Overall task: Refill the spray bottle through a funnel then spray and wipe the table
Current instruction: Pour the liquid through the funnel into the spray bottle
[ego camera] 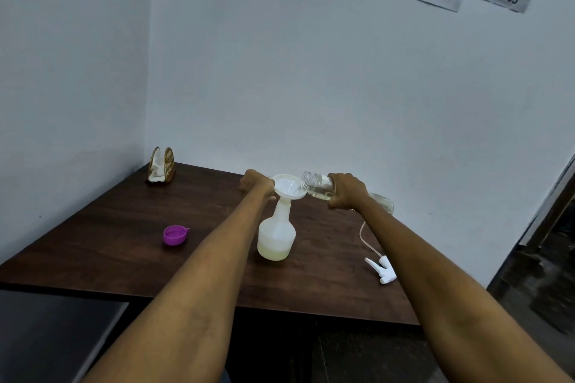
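Note:
A white translucent spray bottle (276,235) stands upright on the dark wooden table (109,242), with pale liquid in its bottom part. A white funnel (287,186) sits in its neck. My left hand (256,182) grips the funnel's left rim. My right hand (347,190) grips a clear bottle (320,184), tipped on its side with its open mouth over the funnel's right edge. The white spray head (383,269) with its thin tube lies on the table to the right of the spray bottle.
A purple cap (175,235) lies open side up, left of the spray bottle. A wooden holder with white tissue (161,166) stands at the table's far left corner. Walls close the table's far side and left side.

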Tool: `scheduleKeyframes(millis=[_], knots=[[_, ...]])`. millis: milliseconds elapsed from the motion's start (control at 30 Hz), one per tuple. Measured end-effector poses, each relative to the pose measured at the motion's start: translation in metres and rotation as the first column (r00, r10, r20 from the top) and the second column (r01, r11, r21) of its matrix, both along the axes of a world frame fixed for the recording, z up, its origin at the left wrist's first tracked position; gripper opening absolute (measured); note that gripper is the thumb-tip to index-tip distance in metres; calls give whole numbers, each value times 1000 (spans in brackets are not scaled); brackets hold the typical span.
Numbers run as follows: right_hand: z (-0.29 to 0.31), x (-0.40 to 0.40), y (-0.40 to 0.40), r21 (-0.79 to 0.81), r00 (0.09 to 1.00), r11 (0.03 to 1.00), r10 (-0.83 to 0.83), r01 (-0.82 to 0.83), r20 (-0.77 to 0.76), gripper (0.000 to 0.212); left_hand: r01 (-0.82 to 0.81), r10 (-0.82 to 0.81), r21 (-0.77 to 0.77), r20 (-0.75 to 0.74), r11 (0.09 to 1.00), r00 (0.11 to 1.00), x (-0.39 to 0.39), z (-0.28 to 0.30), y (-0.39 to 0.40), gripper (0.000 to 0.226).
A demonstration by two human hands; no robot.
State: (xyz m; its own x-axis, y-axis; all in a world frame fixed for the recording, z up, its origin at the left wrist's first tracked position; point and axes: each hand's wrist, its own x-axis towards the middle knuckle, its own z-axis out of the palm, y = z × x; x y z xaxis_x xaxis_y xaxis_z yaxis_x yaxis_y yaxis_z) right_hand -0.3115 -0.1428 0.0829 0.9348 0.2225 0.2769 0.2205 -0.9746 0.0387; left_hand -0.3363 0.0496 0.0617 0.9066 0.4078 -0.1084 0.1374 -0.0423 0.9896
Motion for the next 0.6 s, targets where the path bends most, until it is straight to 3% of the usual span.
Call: scheduleKeyframes(millis=[600], knots=[[1, 1, 7, 14, 1000, 1000, 3, -3, 18, 33, 3, -3, -22, 3, 1000, 1000, -3, 1, -1, 21]])
